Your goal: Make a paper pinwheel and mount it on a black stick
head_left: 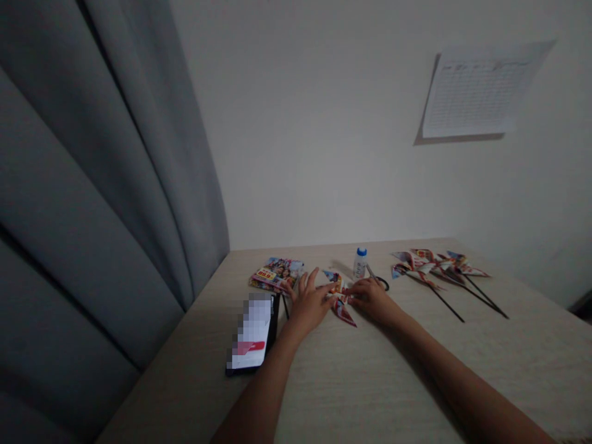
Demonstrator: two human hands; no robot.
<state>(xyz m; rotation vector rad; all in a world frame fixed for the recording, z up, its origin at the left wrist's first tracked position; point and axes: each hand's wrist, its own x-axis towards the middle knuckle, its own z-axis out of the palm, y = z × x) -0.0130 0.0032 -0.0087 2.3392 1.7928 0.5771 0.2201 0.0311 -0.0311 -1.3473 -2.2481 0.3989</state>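
A paper pinwheel (345, 312) folded from colourful printed paper lies on the table between my two hands. My left hand (309, 303) has its fingers spread, with the thumb side at the pinwheel's left edge. Curled fingers of my right hand (372, 300) press together on the pinwheel's right side, near its middle; the fingertips are partly hidden. Just behind my right hand stand a white bottle with a blue cap (359, 264) and scissors (383, 283), partly covered by the hand. A thin dark stick (285, 307) lies beside my left hand.
A stack of printed paper (276, 272) lies at the back left, with a lit phone (254, 339) in front. Several pinwheels on dark sticks (428, 265) lie to the right. Behind the table (351, 388) rises a wall with a pinned sheet (476, 92); a grey curtain (139, 123) hangs left.
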